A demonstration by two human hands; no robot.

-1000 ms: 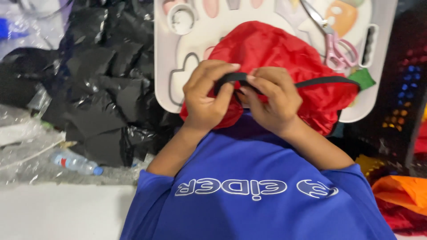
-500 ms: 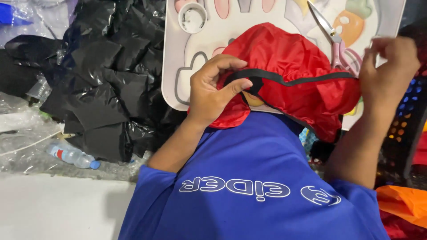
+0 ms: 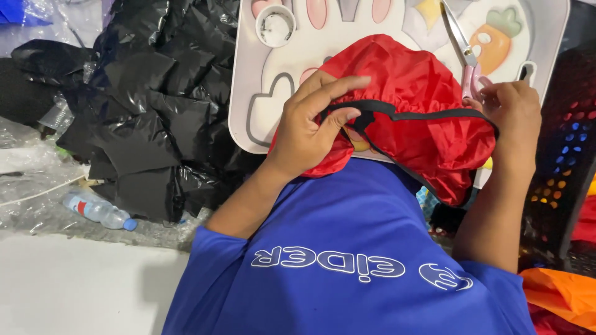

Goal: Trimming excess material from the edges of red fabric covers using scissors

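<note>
Left hand (image 3: 307,127) pinches black trim (image 3: 397,113) of red cloth (image 3: 416,93); right hand (image 3: 512,115) grips its right end, near scissors (image 3: 465,56).

left hand (image 3: 307,127) grips red cloth (image 3: 422,105) | right hand (image 3: 512,118) pulls black trim (image 3: 434,115)

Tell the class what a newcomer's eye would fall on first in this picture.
First the bright red cloth with a black edge, bunched at the middle on a white tray. The left hand pinches its black edge, while the right hand touches the pink-handled scissors at the upper right. Crumpled black plastic bags fill the left.
</note>
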